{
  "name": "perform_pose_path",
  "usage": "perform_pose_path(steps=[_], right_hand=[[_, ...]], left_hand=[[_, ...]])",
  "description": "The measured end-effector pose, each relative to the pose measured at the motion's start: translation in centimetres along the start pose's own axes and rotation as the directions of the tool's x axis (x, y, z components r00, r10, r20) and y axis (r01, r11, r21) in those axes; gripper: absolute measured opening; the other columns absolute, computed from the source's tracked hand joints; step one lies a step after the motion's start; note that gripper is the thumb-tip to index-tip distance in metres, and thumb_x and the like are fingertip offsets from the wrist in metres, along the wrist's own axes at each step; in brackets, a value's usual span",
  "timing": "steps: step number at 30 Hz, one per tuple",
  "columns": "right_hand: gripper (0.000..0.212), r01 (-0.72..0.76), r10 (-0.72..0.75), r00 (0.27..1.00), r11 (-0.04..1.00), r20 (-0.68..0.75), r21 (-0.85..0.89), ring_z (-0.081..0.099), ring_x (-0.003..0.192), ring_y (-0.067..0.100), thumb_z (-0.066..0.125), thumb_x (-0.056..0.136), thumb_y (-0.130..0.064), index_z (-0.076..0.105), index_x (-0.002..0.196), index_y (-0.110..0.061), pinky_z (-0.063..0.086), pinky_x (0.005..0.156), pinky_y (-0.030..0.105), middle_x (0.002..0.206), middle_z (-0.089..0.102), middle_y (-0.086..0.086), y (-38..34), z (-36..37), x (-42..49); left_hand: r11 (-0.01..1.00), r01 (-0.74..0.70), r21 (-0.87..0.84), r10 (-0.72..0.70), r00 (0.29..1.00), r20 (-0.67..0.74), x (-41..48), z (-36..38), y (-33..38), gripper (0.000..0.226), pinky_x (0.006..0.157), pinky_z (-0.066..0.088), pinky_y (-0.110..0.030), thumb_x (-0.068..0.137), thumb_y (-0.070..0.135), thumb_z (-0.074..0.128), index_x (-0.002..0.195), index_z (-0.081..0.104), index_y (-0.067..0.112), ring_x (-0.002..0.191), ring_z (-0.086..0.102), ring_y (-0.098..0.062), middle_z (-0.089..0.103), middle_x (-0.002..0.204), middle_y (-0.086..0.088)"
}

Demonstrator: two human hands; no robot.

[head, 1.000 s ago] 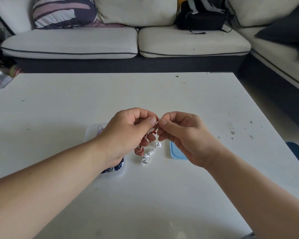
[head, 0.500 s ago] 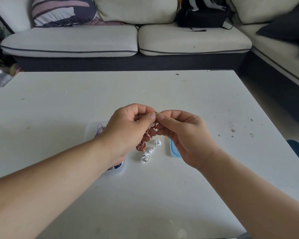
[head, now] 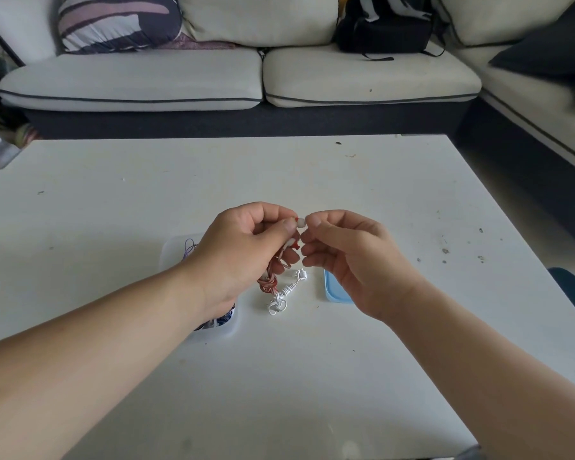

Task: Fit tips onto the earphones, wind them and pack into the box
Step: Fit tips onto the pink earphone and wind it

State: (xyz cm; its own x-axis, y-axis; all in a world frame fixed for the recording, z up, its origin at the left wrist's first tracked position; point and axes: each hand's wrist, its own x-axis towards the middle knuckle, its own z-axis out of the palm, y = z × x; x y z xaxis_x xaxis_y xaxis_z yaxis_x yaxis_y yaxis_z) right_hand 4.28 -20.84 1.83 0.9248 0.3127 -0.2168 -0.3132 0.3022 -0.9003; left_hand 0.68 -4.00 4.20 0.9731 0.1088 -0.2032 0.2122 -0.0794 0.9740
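Behind, a sofa edges the white worktop, which carries a clear box, partly hidden under the left forearm, and a blue lid by the right wrist. The left hand is curled round the red earphones, their wound cord hanging below it. White earphones lie wound between box and lid. The right hand pinches a pale tip against the bud at the left thumb. Pushed askew, the tip would likely seat half-on, or slip from the pinch and roll away.
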Motion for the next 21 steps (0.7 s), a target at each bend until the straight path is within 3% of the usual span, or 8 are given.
perform_pose_path(steps=[5, 8, 12, 14, 17, 19, 21], right_hand=[[0.01, -0.002, 0.002, 1.0, 0.997, 0.008, -0.075, 0.063, 0.07, 0.021, 0.072, 0.091, -0.007, 0.072, 0.095, 0.002, 0.056, 0.063, 0.029, 0.08, 0.067, 0.012, 0.1, -0.2, 0.1], [0.008, -0.008, 0.006, 1.0, 0.992, -0.013, -0.126, 0.062, 0.068, 0.02, 0.076, 0.088, -0.01, 0.075, 0.089, -0.002, 0.055, 0.062, 0.031, 0.078, 0.068, 0.011, -0.4, -0.6, 0.5], [0.007, 0.017, -0.086, 0.957, 0.97, -0.276, -0.243, 0.062, 0.063, 0.021, 0.076, 0.089, -0.014, 0.074, 0.087, -0.007, 0.054, 0.06, 0.033, 0.075, 0.069, 0.009, -1.6, -3.1, 2.2], [0.004, -0.033, -0.17, 0.897, 0.894, -0.408, -0.446, 0.062, 0.062, 0.019, 0.072, 0.088, -0.014, 0.075, 0.087, -0.011, 0.057, 0.062, 0.035, 0.075, 0.07, 0.007, -1.3, -5.4, 3.5], [0.007, -0.186, -0.196, 0.869, 0.723, -0.455, -0.666, 0.062, 0.063, 0.02, 0.066, 0.086, -0.017, 0.072, 0.084, -0.018, 0.061, 0.067, 0.043, 0.076, 0.07, 0.002, 0.7, -8.0, 4.9], [0.009, -0.26, -0.16, 0.882, 0.622, -0.444, -0.739, 0.059, 0.061, 0.02, 0.064, 0.088, -0.018, 0.072, 0.091, -0.02, 0.055, 0.059, 0.034, 0.081, 0.07, 0.002, 2.2, -8.7, 5.4], [0.021, -0.291, -0.135, 0.893, 0.556, -0.43, -0.779, 0.06, 0.063, 0.017, 0.062, 0.092, -0.019, 0.069, 0.112, -0.02, 0.045, 0.055, 0.025, 0.091, 0.07, 0.001, 3.3, -9.1, 5.9]], left_hand=[[1.0, -0.003, 0.008, 0.003, 1.0, 0.016, 0.2, -0.2, -0.1, 0.01, 0.067, 0.053, -0.036, 0.1, 0.016, 0.067, 0.102, 0.076, 0.018, 0.076, 0.069, -0.027, 0.077, 0.087, -0.014], [1.0, 0.008, -0.001, -0.008, 0.999, 0.051, 0.4, -0.2, 0.1, 0.011, 0.06, 0.052, -0.027, 0.095, 0.011, 0.073, 0.106, 0.074, 0.013, 0.067, 0.067, -0.019, 0.077, 0.083, -0.012], [0.997, 0.072, -0.029, -0.07, 0.996, 0.049, 0.9, 0.2, 0.1, 0.014, 0.049, 0.044, -0.021, 0.094, 0.009, 0.075, 0.108, 0.071, 0.009, 0.058, 0.061, -0.018, 0.079, 0.086, -0.013], [0.996, 0.087, -0.028, -0.086, 0.995, 0.055, 1.2, 0.4, 0.0, 0.015, 0.049, 0.043, -0.022, 0.094, 0.012, 0.075, 0.108, 0.071, 0.01, 0.06, 0.06, -0.02, 0.08, 0.089, -0.013], [0.995, 0.096, -0.041, -0.094, 0.994, 0.06, 1.6, 0.8, -0.1, 0.017, 0.059, 0.045, -0.028, 0.094, 0.013, 0.075, 0.11, 0.07, 0.011, 0.073, 0.066, -0.025, 0.081, 0.092, -0.011], [0.993, 0.107, -0.056, -0.104, 0.993, 0.06, 1.6, 1.0, -0.1, 0.02, 0.066, 0.046, -0.034, 0.093, 0.011, 0.075, 0.112, 0.069, 0.01, 0.082, 0.068, -0.03, 0.081, 0.093, -0.01], [0.991, 0.123, -0.059, -0.119, 0.991, 0.063, 1.5, 1.0, 0.0, 0.02, 0.066, 0.046, -0.034, 0.093, 0.011, 0.075, 0.112, 0.069, 0.009, 0.083, 0.067, -0.03, 0.08, 0.093, -0.011]])
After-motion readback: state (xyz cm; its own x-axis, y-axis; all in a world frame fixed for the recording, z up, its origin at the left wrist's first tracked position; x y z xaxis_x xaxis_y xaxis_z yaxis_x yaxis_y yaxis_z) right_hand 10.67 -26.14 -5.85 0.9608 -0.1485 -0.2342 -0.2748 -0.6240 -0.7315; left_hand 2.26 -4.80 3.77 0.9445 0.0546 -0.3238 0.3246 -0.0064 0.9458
